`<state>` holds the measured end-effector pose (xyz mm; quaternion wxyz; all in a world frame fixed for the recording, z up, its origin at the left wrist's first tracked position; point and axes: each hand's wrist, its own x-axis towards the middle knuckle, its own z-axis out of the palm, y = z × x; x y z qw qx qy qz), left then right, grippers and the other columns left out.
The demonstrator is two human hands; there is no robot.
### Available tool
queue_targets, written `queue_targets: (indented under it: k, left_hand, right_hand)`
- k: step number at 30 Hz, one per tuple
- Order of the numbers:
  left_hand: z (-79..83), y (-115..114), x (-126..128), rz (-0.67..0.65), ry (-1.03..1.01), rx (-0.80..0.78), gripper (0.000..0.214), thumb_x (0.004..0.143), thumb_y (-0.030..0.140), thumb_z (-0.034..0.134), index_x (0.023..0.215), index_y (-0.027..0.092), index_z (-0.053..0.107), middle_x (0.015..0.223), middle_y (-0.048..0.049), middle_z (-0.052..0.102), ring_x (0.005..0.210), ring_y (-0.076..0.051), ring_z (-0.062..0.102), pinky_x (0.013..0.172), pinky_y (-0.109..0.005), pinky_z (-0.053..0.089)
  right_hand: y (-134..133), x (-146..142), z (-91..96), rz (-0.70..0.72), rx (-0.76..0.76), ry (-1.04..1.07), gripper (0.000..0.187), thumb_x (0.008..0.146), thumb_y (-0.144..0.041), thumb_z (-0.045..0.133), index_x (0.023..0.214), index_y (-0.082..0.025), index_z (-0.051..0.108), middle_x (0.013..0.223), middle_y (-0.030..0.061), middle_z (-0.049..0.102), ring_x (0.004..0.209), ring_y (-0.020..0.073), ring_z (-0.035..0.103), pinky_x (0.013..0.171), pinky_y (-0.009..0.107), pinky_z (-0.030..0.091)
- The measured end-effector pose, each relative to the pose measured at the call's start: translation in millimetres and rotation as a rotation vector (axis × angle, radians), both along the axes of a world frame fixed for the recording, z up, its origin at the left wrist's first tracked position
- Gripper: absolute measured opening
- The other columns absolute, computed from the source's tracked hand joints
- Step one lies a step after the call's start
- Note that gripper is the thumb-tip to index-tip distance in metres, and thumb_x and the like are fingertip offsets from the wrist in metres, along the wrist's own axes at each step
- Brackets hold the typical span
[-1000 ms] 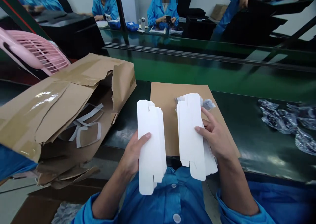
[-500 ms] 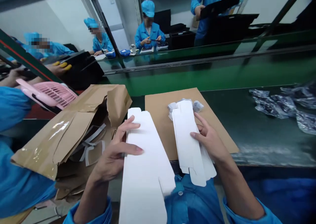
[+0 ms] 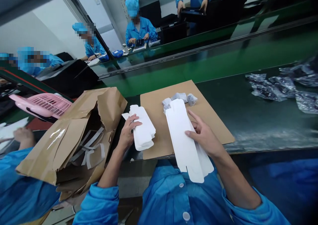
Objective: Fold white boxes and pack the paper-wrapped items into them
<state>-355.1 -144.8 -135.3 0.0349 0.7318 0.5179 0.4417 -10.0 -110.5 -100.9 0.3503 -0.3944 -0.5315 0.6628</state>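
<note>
My left hand point(image 3: 129, 130) is closed on a stack of flattened white cartons point(image 3: 144, 127), over the left side of a brown cardboard sheet point(image 3: 208, 119). Closer to my body, my right hand point(image 3: 202, 132) pinches a flat white carton point(image 3: 180, 135) between thumb and fingers, its index finger stretched out. Part of another white piece shows beneath that carton. Several small items in cloudy plastic wrap point(image 3: 180, 96) sit on the cardboard just beyond the right-hand carton.
An opened brown carton point(image 3: 72, 132) with paper strips inside stands at left, beside a pink fan point(image 3: 47, 104). Clear plastic bags point(image 3: 270, 86) lie on the green bench point(image 3: 218, 96) at right. Co-workers in blue sit and stand across the line; another person's sleeve point(image 3: 27, 185) is close at left.
My left hand has moved away from me with its white cartons, down toward the cardboard sheet. My right hand still holds its carton. The view has shifted slightly.
</note>
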Motion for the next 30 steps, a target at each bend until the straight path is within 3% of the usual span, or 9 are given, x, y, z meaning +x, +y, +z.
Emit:
queue_targets:
  k: [7,11,14,17,19,21,23,27,30]
  left_hand:
    - [-13.9,-18,-1,0.048,-0.034,0.017,0.02,0.082,0.034,0.074,0.095,0.024,0.063,0.116,-0.0073,0.067,0.127,-0.027,0.058,0.111,-0.055,0.041]
    - [-16.6,-21,1,0.092,-0.13,0.078,0.024,0.08,0.036,0.075,0.095,0.023,0.062,0.113,-0.007,0.068,0.119,-0.026,0.063,0.107,-0.051,0.046]
    - [-2.4,-22,0,0.148,-0.235,0.144,0.036,0.078,0.044,0.076,0.102,0.02,0.063,0.113,-0.0086,0.068,0.113,-0.026,0.065,0.105,-0.047,0.048]
    - [26.7,-28,-1,0.228,-0.372,0.2,0.043,0.077,0.039,0.078,0.111,0.018,0.063,0.111,-0.0074,0.069,0.106,-0.023,0.066,0.102,-0.041,0.05]
    - [48.0,-34,1,0.234,-0.606,0.213,0.04,0.075,0.036,0.079,0.109,0.019,0.065,0.104,-0.0042,0.071,0.099,-0.02,0.068,0.098,-0.034,0.052]
    - [63.3,-40,9,0.195,-0.928,0.126,0.038,0.071,0.04,0.081,0.101,0.019,0.069,0.097,-0.002,0.074,0.093,-0.019,0.07,0.091,-0.029,0.055]
    - [68.4,-46,23,0.203,-1.22,-0.07,0.034,0.069,0.042,0.081,0.092,0.019,0.071,0.089,-0.0007,0.075,0.084,-0.018,0.071,0.081,-0.025,0.058]
    - [52.4,-53,54,0.351,-1.618,-0.472,0.021,0.079,0.031,0.071,0.095,0.018,0.074,0.088,-0.0011,0.078,0.073,-0.017,0.073,0.075,-0.026,0.061]
    - [33.0,-56,59,0.39,-1.753,-0.592,0.022,0.087,0.028,0.06,0.102,0.018,0.074,0.088,-0.0029,0.079,0.073,-0.018,0.074,0.075,-0.028,0.062]
  right_hand:
    - [0,-6,-5.3,0.006,-0.04,-0.038,0.097,0.081,-0.044,0.076,0.158,-0.032,0.018,0.126,0.0095,0.067,0.1,0.0279,0.07,0.078,0.04,0.059]
    - [1,-13,-6.5,0.038,-0.075,-0.013,0.096,0.081,-0.044,0.076,0.158,-0.034,0.019,0.128,0.0088,0.067,0.102,0.0286,0.07,0.078,0.04,0.06]
    - [4,-22,-6.2,0.061,-0.112,0.007,0.095,0.082,-0.043,0.075,0.158,-0.033,0.017,0.126,0.0085,0.068,0.1,0.0289,0.071,0.077,0.041,0.06]
    - [7,-32,-3.7,0.02,-0.073,0.0,0.098,0.082,-0.041,0.075,0.159,-0.029,0.016,0.121,0.0084,0.07,0.099,0.0285,0.07,0.081,0.043,0.059]
    - [8,-40,-0.2,-0.029,-0.005,0.006,0.099,0.081,-0.038,0.075,0.159,-0.027,0.016,0.12,0.0086,0.07,0.102,0.0286,0.069,0.086,0.045,0.058]
    - [9,-47,3.8,-0.062,0.055,0.021,0.097,0.081,-0.036,0.075,0.159,-0.025,0.017,0.122,0.0091,0.069,0.108,0.0291,0.068,0.093,0.046,0.056]
    - [9,-55,6.7,-0.07,0.084,0.032,0.095,0.081,-0.035,0.073,0.158,-0.023,0.019,0.123,0.0096,0.069,0.111,0.0295,0.066,0.098,0.048,0.053]
    - [12,-66,3.6,-0.037,0.048,0.05,0.096,0.079,-0.033,0.074,0.158,-0.021,0.019,0.122,0.0101,0.069,0.111,0.0294,0.066,0.1,0.049,0.052]
    - [17,-69,-3.5,0.019,-0.051,0.11,0.098,0.077,-0.031,0.075,0.158,-0.022,0.019,0.126,0.01,0.067,0.108,0.028,0.068,0.093,0.045,0.055]
